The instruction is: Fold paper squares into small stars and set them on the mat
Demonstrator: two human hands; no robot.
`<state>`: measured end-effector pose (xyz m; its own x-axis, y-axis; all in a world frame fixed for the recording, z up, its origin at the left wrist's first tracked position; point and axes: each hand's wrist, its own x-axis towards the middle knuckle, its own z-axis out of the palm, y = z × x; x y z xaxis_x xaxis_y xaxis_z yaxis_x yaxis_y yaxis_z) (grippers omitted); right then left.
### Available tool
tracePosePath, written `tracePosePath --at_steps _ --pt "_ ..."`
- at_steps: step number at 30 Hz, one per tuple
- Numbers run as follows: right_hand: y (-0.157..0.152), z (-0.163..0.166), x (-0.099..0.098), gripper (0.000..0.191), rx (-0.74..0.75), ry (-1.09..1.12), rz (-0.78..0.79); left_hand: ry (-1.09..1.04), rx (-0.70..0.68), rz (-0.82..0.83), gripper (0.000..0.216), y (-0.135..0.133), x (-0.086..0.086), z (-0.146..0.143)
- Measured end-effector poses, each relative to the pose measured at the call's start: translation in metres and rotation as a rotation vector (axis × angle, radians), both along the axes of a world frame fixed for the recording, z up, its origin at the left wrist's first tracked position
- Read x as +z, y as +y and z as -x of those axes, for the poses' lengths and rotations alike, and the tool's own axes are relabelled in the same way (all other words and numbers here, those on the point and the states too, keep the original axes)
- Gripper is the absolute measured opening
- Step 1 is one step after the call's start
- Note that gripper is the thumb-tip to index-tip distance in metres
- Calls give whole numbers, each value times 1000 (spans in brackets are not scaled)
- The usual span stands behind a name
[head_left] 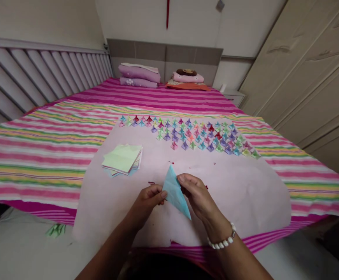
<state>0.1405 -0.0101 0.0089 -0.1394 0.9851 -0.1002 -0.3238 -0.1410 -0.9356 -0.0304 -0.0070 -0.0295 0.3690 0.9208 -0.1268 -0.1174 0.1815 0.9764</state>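
Note:
Both hands hold a light blue folded paper (175,191), a pointed kite-like shape, above a pale pink sheet (245,190) spread on the bed. My left hand (147,202) pinches its left edge between thumb and fingers. My right hand (195,194), with a white bead bracelet on the wrist, grips its right side with curled fingers. To the left lies a stack of square coloured papers (123,158) with a pale green one on top. Farther back, several small folded paper shapes (191,136) in many colours stand in rows.
The bed carries a striped pink, green and yellow cover (41,147). Folded purple bedding (138,74) and a pink pillow (188,77) lie at the headboard. Wardrobe doors (309,77) stand at the right, a slatted panel (41,74) at the left. A green scrap (55,230) lies on the floor.

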Motion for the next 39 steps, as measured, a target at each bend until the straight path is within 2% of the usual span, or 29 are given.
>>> tracePosePath --at_steps 9,15,27,33,39 --pt "-2 2 -1 24 6 67 57 -25 -38 -2 25 -3 -2 2" --pt "-2 -1 -4 17 -4 17 39 -12 -26 2 23 -2 -6 0" --pt "1 -4 -14 20 62 -33 -35 90 90 -16 23 -2 1 -4" --pt "1 0 -21 16 16 -189 -47 120 179 -44 28 -2 6 -8" --pt "1 6 -27 15 -36 -344 -104 157 238 19 35 -1 -4 -11"
